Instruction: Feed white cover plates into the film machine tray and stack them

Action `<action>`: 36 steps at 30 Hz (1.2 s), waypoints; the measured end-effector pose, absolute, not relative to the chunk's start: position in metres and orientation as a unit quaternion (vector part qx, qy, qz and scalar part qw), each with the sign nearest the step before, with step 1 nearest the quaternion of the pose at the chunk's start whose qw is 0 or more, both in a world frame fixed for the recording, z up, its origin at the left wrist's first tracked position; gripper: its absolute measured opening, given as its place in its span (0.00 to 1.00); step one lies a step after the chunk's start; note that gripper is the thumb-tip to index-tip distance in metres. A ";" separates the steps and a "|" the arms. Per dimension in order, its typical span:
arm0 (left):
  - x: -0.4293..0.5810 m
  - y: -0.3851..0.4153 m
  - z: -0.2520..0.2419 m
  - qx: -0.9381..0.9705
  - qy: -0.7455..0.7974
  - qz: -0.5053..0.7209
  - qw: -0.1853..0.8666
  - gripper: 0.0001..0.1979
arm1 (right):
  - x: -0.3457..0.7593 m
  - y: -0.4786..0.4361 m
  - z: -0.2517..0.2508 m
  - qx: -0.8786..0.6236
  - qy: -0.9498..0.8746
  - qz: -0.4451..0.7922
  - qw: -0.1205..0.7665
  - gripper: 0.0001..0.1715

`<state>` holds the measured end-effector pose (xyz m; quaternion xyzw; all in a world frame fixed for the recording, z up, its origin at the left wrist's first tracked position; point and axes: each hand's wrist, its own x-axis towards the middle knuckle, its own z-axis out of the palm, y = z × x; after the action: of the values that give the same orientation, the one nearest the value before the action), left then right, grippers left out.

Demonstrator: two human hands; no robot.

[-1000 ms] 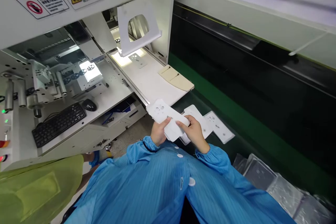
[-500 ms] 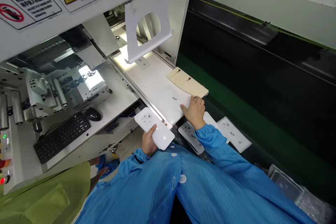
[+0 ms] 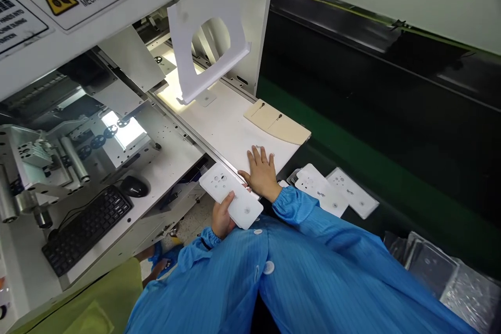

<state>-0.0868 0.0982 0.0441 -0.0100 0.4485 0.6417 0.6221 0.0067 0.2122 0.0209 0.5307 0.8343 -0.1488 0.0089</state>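
My left hand (image 3: 224, 215) grips a white phone-shaped panel (image 3: 235, 199) with round camera holes at its far end; whether it is one panel or a stack I cannot tell. My right hand (image 3: 263, 173) lies palm down, fingers spread, on the white conveyor belt (image 3: 219, 130) running into the machine. Beneath that hand a similar panel is mostly hidden, with only small dark marks showing near the fingertips. Farther up the belt rests another panel (image 3: 206, 98), by the lit opening. Several white panels (image 3: 323, 190) lie on the dark surface right of my right sleeve.
A cream guide plate (image 3: 277, 121) covers the belt's right edge. Over the belt hangs a white bracket (image 3: 178, 42) with a large hole. Left stand a keyboard (image 3: 88, 229) and mouse (image 3: 134, 186). Clear plastic trays (image 3: 430, 261) sit lower right. Another person's green garment (image 3: 97, 297) shows lower left.
My right hand has moved left from the belt's right side and now lies flat over the panel. My left hand still holds its panel. The camera view has shifted slightly.
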 end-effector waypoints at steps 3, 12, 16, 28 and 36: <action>-0.089 0.099 0.044 -0.005 0.447 0.639 0.626 0.29 | -0.001 0.217 0.021 0.536 0.831 -0.147 0.011 0.42; -0.098 0.098 0.039 0.002 0.453 0.635 0.626 0.30 | 0.002 0.209 0.019 0.556 0.819 -0.135 0.040 0.46; -0.103 0.097 0.040 0.005 0.458 0.630 0.627 0.29 | 0.024 0.194 0.020 0.568 0.813 -0.118 0.045 0.46; -0.103 0.096 0.034 0.024 0.449 0.618 0.645 0.28 | 0.028 0.196 0.021 0.579 0.805 -0.121 0.043 0.45; -0.104 0.094 0.038 0.018 0.450 0.624 0.639 0.30 | 0.015 0.211 0.022 0.579 0.803 -0.134 0.044 0.46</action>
<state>-0.1042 0.0941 0.0382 0.0183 0.4496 0.6240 0.6389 0.0154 0.2111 0.0221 0.5790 0.8031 -0.1336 0.0436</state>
